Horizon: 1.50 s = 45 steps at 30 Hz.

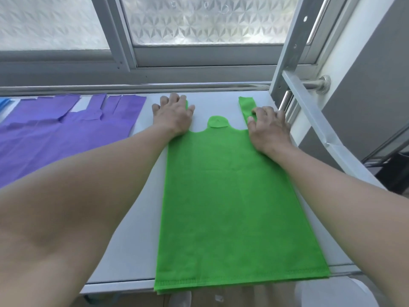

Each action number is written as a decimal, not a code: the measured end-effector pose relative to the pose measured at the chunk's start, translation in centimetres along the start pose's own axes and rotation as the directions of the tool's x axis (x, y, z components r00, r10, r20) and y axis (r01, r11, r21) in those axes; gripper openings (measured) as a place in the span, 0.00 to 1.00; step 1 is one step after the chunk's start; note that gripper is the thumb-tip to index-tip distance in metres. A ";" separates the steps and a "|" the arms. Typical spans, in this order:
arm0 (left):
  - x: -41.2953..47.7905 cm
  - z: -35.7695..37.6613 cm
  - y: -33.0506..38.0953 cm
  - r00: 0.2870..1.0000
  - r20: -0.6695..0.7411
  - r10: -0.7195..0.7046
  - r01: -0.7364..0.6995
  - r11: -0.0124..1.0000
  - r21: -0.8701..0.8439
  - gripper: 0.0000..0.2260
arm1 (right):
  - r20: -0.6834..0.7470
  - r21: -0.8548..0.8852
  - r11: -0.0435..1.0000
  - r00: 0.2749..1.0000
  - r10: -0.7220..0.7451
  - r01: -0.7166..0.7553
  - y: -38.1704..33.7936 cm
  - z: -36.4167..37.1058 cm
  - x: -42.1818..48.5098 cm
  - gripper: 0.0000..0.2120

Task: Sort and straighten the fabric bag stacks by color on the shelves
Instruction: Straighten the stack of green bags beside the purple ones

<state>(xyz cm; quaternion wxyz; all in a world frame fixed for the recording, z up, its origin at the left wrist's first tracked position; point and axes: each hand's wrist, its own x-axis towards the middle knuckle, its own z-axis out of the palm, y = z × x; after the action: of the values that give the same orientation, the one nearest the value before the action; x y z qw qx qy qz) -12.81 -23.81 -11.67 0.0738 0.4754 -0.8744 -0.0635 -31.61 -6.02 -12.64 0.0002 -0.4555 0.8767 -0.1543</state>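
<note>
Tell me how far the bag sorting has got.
Done: colours are separated, green bags apart from purple bags. In hand: left hand presses one green handle flat, right hand rests on the other. Left: the purple handles lie uneven, and the green stack overhangs the front edge of the shelf.
</note>
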 end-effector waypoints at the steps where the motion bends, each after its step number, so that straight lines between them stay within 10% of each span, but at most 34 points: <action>1: 0.2 -0.1 0.0 1.000 0.017 -0.005 0.005 1.000 -0.001 0.24 | 0.010 0.017 1.000 1.000 0.003 -0.003 0.1 0.0 0.1 0.23; 10: 0.2 -0.3 0.0 0.994 0.108 -0.019 0.028 0.997 -0.076 0.29 | 0.030 -0.001 0.999 0.999 0.041 -0.041 0.0 0.2 0.3 0.23; 15: -4.4 -1.2 -0.5 0.956 -0.158 -0.248 0.150 0.872 -0.465 0.29 | 0.094 0.495 0.840 0.974 0.204 -0.223 0.7 -2.4 -0.3 0.24; 19: -14.8 -1.8 -0.4 0.961 -0.168 -0.221 0.110 0.858 -0.502 0.23 | 0.152 0.505 0.830 0.971 0.186 -0.238 1.6 -3.4 -6.4 0.24; 24: -27.4 -3.3 0.0 0.985 -0.155 0.082 -0.114 0.972 -0.206 0.16 | 0.222 0.263 0.963 0.975 0.002 -0.062 1.6 -5.4 -16.5 0.29; 31: -35.1 -5.2 1.6 0.949 0.104 0.297 -0.299 0.954 0.005 0.39 | 0.386 0.067 0.953 0.874 -0.297 0.294 3.7 -9.0 -25.8 0.36; 36: -34.0 -5.0 1.2 0.923 0.139 0.358 -0.373 0.922 0.101 0.28 | 0.427 0.015 0.939 0.847 -0.318 0.345 4.6 -9.0 -25.8 0.34; 42: -33.9 -6.0 0.1 0.922 0.070 0.380 -0.382 0.924 0.025 0.20 | 0.458 0.212 0.965 0.856 -0.239 0.156 5.0 -10.5 -25.4 0.23; 45: -35.1 -5.1 0.3 0.991 -0.050 0.121 -0.128 0.978 -0.166 0.28 | 0.352 0.342 0.938 0.933 -0.070 -0.059 4.6 -10.9 -26.6 0.28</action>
<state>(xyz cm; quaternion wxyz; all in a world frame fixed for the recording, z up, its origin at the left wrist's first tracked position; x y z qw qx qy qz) 6.77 5.62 -9.08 0.1349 0.4129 -0.8923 -0.1232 -21.21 20.66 -7.21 0.2402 -0.4711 0.8196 -0.2207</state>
